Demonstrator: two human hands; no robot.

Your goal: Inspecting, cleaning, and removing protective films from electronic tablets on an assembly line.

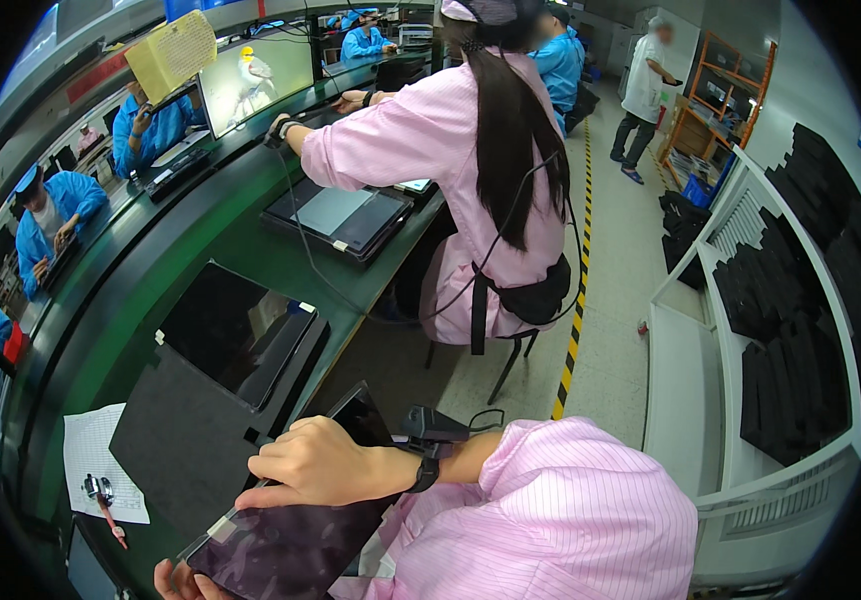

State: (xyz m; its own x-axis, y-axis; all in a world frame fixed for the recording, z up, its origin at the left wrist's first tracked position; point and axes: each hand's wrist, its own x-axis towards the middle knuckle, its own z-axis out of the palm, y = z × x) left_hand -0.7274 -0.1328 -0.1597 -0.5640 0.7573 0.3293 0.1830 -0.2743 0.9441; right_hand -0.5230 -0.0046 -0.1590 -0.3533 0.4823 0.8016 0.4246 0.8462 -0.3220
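Note:
A dark, glossy screen panel [290,550] is held tilted close to my body, with pale tabs along its edge. At its lower left corner, the fingers of my left hand [185,582] grip the edge; the rest of that hand is cut off by the picture's rim. My right hand [325,465] lies across the panel's upper edge, fingers curled and thumb pressed along it. A black strapped device [430,440] sits on my right wrist. Beyond, another dark screen panel [235,330] with pale corner tabs rests on a black foam tray [180,440] on the green bench.
A printed sheet [100,450] with a small metal-and-red tool [100,495] lies at left. Ahead, a co-worker in pink [450,150] sits by another stack of panels [340,215]. A white rack [680,400] of black trays stands right. People in blue work across the bench.

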